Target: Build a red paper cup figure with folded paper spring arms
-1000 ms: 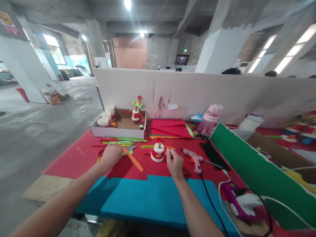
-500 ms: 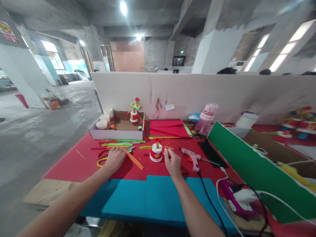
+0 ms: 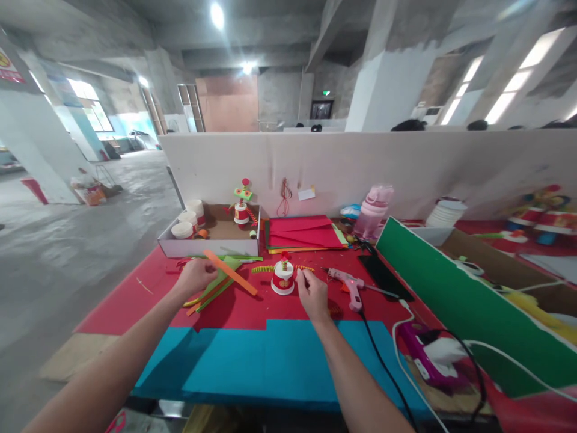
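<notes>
My left hand [image 3: 197, 276] is closed on a bundle of paper strips, raised a little above the red table sheet. An orange strip [image 3: 232, 274] sticks out toward the right, with green paper [image 3: 226, 269] beneath it. A red and white paper cup figure [image 3: 283, 284] stands upright in front of me, with a green folded arm [image 3: 262, 270] and an orange folded arm. Close by its right side is my right hand [image 3: 314, 296], fingers pinched together. What they hold, if anything, is hidden. The scissors are mostly covered by the strips and my left hand.
A pink glue gun [image 3: 350, 285] lies to the right, its black cord running forward. Behind are a shallow box [image 3: 211, 247] with cups and another figure, and coloured paper sheets [image 3: 306, 231]. A green-sided box [image 3: 451, 300] and purple power strip [image 3: 433, 361] stand at right.
My left hand has moved left and up, lifting the strips, which now fan out over the scissors. My right hand stays beside the cup figure. The view has shifted slightly.
</notes>
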Demonstrator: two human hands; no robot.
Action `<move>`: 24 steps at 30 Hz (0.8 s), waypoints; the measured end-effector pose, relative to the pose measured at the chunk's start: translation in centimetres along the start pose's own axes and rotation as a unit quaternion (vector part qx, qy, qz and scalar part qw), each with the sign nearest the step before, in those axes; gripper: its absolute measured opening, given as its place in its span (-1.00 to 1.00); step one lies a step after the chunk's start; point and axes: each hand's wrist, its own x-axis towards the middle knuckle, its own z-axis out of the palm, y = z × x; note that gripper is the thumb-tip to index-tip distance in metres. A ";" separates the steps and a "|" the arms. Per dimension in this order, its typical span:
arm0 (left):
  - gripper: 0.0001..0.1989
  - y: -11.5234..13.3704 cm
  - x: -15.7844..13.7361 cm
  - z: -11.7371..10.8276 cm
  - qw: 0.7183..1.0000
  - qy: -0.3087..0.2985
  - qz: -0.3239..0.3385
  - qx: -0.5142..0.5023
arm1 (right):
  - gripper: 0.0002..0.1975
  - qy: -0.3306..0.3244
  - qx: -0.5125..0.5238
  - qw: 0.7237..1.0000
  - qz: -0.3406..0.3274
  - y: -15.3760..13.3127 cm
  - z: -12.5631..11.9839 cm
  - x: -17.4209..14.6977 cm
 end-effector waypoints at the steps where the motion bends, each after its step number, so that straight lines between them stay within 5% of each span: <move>1: -0.82 -0.2 0.3 -0.3 0.999 0.005 -0.018 -0.032 | -0.62 -0.002 0.001 1.000 0.002 0.0 0.0 0.0; 8: -0.74 -1.3 2.1 -3.3 0.978 0.049 -0.078 -0.186 | -0.62 -0.002 0.001 1.000 0.006 0.0 -0.1 0.0; 13: -0.77 -2.5 2.7 -6.1 0.990 0.129 -0.031 0.037 | -0.62 -0.004 0.010 1.000 0.006 0.1 0.0 -0.1; 18: -0.69 -3.1 1.7 -9.0 0.930 0.257 0.028 0.261 | -0.62 -0.005 0.011 1.000 0.010 0.0 0.0 -0.2; 21: -0.67 -3.2 1.3 -10.3 0.910 0.313 0.032 0.270 | -0.62 -0.011 0.012 1.000 0.013 -0.1 -0.1 -0.2; 24: -0.70 -3.1 1.3 -10.7 0.934 0.268 0.082 0.221 | -0.62 -0.015 0.012 1.000 0.014 -0.1 -0.1 -0.2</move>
